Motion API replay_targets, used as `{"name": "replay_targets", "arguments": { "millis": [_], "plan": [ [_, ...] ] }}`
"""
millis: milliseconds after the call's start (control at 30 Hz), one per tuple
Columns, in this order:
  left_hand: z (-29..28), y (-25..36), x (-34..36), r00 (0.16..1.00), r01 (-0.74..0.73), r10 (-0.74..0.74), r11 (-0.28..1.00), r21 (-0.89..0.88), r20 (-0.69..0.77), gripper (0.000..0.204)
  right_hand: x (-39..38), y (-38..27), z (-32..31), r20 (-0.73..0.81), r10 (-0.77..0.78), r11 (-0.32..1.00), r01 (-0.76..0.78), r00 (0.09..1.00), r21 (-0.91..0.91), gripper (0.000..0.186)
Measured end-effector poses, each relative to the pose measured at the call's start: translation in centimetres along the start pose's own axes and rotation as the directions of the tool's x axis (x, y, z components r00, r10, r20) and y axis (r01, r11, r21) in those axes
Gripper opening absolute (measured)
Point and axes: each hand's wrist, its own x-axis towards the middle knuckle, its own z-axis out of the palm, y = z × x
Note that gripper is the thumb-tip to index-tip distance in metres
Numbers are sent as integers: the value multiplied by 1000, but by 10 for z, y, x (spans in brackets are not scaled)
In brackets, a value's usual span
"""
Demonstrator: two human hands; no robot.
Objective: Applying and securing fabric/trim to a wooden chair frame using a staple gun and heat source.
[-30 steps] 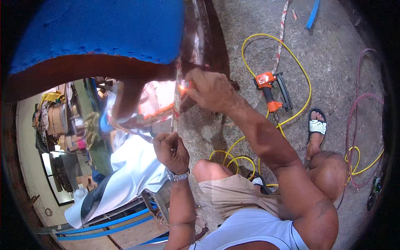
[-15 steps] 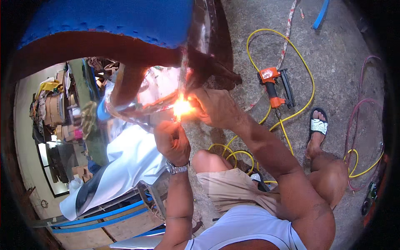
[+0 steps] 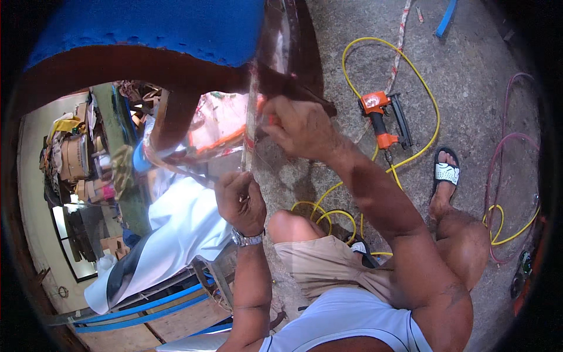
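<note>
Shifted upward since the flame showed, the right hand (image 3: 300,129) grips a small red object (image 3: 272,119), fingertips just right of the whitish strip (image 3: 251,111), which the left hand (image 3: 241,202) pinches below, seemingly keeping it taut.

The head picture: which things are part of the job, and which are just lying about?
In the job:
- white-and-red strip, pinched by the left hand
- small red thing in the right hand

Lying about, seemingly:
- orange staple gun
- yellow hose
- blue strip
</note>
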Motion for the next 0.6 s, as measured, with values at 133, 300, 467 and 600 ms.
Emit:
{"name": "replay_targets", "arguments": {
  "millis": [133,300,467,600],
  "plan": [
    [1,-4,-2,1000,-19,20,999,27,-14,19,-26,-4,8,102,-19,999,16,995,34,38],
    [-1,-4,2,998,-62,62,997,46,-13,18,-33,8,7,-12,73,979,-70,997,191,45],
    [3,-15,4,991,-132,133,987,96,-7,19,-16,6,4,-21,81,993,-79,997,83,35],
    [-1,-24,9,990,-138,141,981,136,-12,19,-2,8,10,-9,128,991,-128,992,-35,45]
  ]
}}
